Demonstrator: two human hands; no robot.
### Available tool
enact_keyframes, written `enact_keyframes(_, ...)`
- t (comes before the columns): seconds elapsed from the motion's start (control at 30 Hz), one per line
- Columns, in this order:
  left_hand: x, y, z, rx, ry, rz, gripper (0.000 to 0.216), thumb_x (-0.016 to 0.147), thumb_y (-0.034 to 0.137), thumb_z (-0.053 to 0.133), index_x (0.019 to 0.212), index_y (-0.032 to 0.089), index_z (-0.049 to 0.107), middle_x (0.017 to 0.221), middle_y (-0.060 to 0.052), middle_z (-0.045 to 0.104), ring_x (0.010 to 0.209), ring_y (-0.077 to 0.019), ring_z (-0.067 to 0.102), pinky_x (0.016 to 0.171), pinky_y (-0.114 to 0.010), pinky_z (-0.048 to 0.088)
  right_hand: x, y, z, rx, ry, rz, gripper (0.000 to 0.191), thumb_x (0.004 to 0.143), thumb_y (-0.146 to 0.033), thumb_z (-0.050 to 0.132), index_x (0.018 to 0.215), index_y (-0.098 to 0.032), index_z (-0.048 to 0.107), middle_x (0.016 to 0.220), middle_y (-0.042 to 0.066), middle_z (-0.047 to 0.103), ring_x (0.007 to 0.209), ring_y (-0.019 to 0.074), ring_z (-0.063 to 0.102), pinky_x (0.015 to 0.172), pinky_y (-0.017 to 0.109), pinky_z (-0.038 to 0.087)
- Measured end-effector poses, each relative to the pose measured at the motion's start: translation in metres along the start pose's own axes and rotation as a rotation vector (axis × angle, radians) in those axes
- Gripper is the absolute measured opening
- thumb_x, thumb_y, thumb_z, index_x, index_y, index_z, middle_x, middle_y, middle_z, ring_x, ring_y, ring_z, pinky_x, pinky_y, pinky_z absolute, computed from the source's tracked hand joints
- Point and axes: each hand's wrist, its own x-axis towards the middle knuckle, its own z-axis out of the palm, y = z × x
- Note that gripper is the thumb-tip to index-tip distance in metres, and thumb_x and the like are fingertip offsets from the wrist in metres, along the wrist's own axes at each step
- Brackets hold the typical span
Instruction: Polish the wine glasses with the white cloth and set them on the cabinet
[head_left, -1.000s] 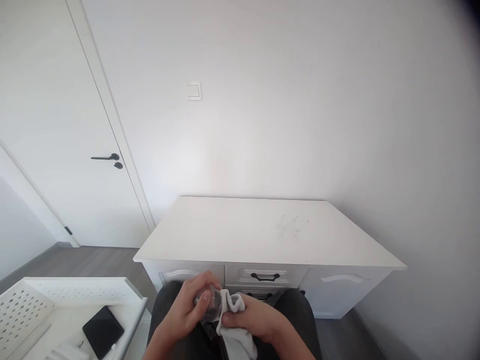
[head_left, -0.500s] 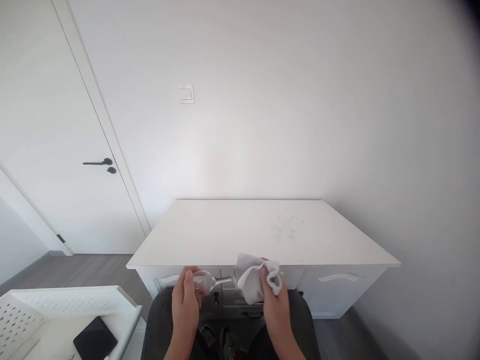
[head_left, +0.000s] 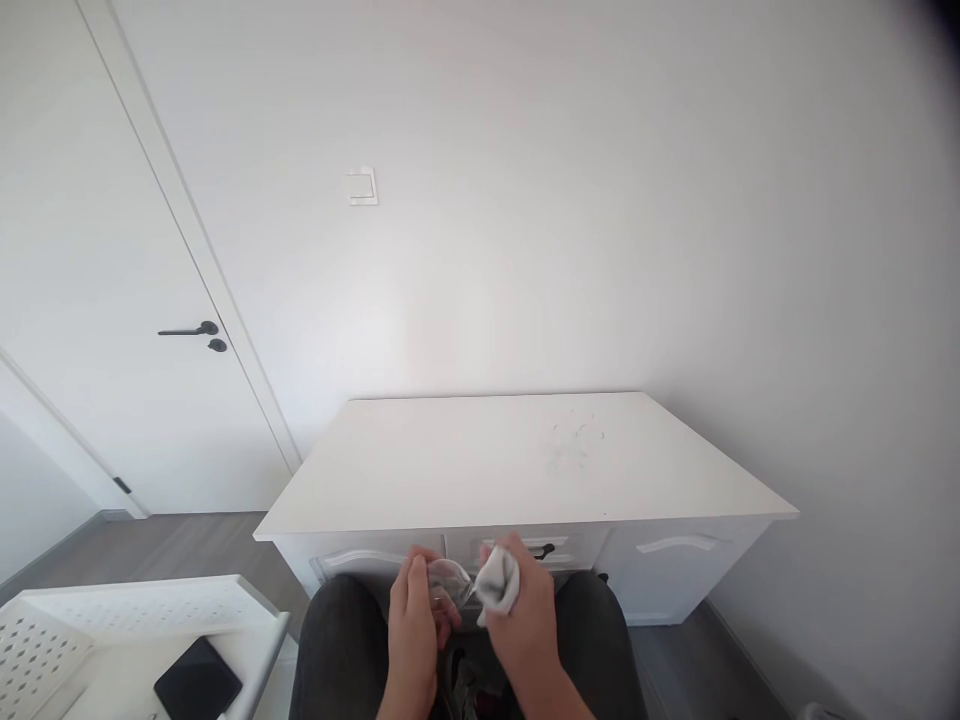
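Note:
A clear stemmed glass (head_left: 450, 577) lies on its side between my hands, above my lap. My left hand (head_left: 417, 605) is closed around its bowl, the fingers showing through the glass. In my right hand (head_left: 525, 607) a white cloth (head_left: 499, 580) is bunched up and wrapped about the stem end. The foot of the glass is hidden by the cloth and fingers. Both hands are just in front of the white cabinet (head_left: 450, 470), below the level of its top.
A white perforated bin or tray (head_left: 142, 590) stands at the lower left, with a flat black object (head_left: 198, 680) in it. Faint marks show on the cabinet top's right half. A door with a black handle (head_left: 187, 330) is at the left. My knees flank my hands.
Both hands have shifted: the left to the right, the right slightly left, closer together. The cloth, earlier spread at the glass's foot, is now bunched around the stem end. The view has tilted slightly.

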Motion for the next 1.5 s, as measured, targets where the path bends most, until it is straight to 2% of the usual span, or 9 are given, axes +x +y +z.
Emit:
enact_keyframes(0.17, 0.001, 0.004, 0.0, -0.019, -0.08, -0.173, 0.043, 0.092, 0.062, 0.056, 0.089, 0.019, 0.062, 0.071, -0.002, 0.069, 0.035, -0.0111, 0.049, 0.033, -0.02, 0.023, -0.017, 0.011, 0.012, 0.02, 0.109, -0.052, 0.03, 0.084, -0.047, 0.07, 0.066, -0.025, 0.06, 0.067, 0.002, 0.052, 0.063, 0.0188, 0.047, 0.062, 0.034, 0.042)
enact_keyframes(0.4, -0.004, 0.02, -0.025, 0.515, -0.119, 0.732, 0.023, 0.096, 0.041, 0.06, 0.106, 0.024, 0.071, 0.1, -0.012, 0.075, 0.089, -0.0276, 0.071, 0.08, -0.037, 0.056, 0.01, 0.016, 0.018, 0.122, -0.127, 0.431, 0.023, 0.087, -0.044, 0.061, 0.078, -0.024, 0.058, 0.051, -0.004, 0.049, 0.038, 0.0146, 0.038, 0.033, 0.026, 0.028)
enact_keyframes(0.57, 0.021, 0.022, -0.022, 0.256, -0.174, 0.015, 0.041, 0.098, 0.06, 0.044, 0.087, 0.022, 0.058, 0.083, -0.004, 0.071, 0.038, -0.0113, 0.052, 0.035, -0.023, 0.031, -0.013, 0.016, 0.017, 0.117, 0.006, 0.235, 0.034, 0.075, -0.048, 0.077, 0.067, -0.026, 0.054, 0.064, -0.002, 0.05, 0.061, 0.0166, 0.044, 0.06, 0.031, 0.045)
enact_keyframes(0.67, 0.017, 0.018, -0.019, 0.225, -0.226, -0.092, 0.048, 0.098, 0.063, 0.037, 0.084, 0.021, 0.058, 0.066, -0.001, 0.067, 0.028, -0.0119, 0.044, 0.03, -0.022, 0.02, -0.019, 0.018, 0.017, 0.151, 0.083, 0.168, 0.04, 0.066, -0.053, 0.083, 0.059, -0.027, 0.055, 0.064, 0.0, 0.047, 0.066, 0.0187, 0.042, 0.066, 0.035, 0.047)
enact_keyframes(0.9, -0.009, 0.037, -0.027, 0.623, -0.302, 0.771, 0.018, 0.094, 0.035, 0.062, 0.101, 0.025, 0.075, 0.101, -0.012, 0.076, 0.086, -0.027, 0.073, 0.076, -0.035, 0.057, -0.003, 0.018, 0.015, 0.251, -0.113, 0.519, 0.033, 0.083, -0.055, 0.067, 0.077, -0.024, 0.058, 0.053, -0.005, 0.046, 0.04, 0.0136, 0.038, 0.032, 0.024, 0.028)
enact_keyframes(1.13, 0.008, 0.032, -0.001, 0.058, -0.213, -0.063, 0.042, 0.095, 0.063, 0.053, 0.089, 0.021, 0.059, 0.083, -0.001, 0.069, 0.034, -0.0085, 0.051, 0.029, -0.018, 0.025, -0.021, 0.006, 0.004, 0.062, 0.055, -0.018, 0.039, 0.084, -0.044, 0.078, 0.068, -0.024, 0.048, 0.062, -0.006, 0.043, 0.057, 0.0126, 0.038, 0.057, 0.028, 0.037)
enact_keyframes(1.27, 0.002, 0.035, 0.001, 0.279, -0.104, 0.339, 0.029, 0.094, 0.052, 0.063, 0.094, 0.023, 0.064, 0.083, -0.001, 0.068, 0.045, -0.0106, 0.056, 0.042, -0.022, 0.043, -0.015, 0.005, 0.002, 0.442, 0.063, 0.462, 0.041, 0.081, -0.056, 0.079, 0.086, -0.027, 0.05, 0.059, -0.011, 0.038, 0.048, 0.0098, 0.028, 0.043, 0.023, 0.028)
enact_keyframes(1.37, 0.005, 0.047, -0.003, 0.529, -0.251, 0.655, 0.017, 0.094, 0.039, 0.066, 0.099, 0.024, 0.07, 0.092, -0.003, 0.068, 0.057, -0.014, 0.058, 0.055, -0.026, 0.048, -0.014, 0.009, 0.0, 0.8, -0.083, 0.816, 0.047, 0.077, -0.054, 0.084, 0.092, -0.028, 0.047, 0.056, -0.013, 0.039, 0.043, 0.0075, 0.02, 0.037, 0.019, 0.013)
enact_keyframes(1.5, 0.013, 0.049, -0.005, 0.553, -0.333, 0.665, 0.014, 0.096, 0.038, 0.066, 0.099, 0.024, 0.065, 0.092, -0.002, 0.066, 0.067, -0.0168, 0.059, 0.063, -0.028, 0.05, -0.016, 0.017, -0.003, 1.002, -0.137, 0.907, 0.04, 0.081, -0.041, 0.084, 0.08, -0.023, 0.048, 0.057, -0.011, 0.042, 0.042, 0.0044, 0.023, 0.037, 0.017, 0.013)
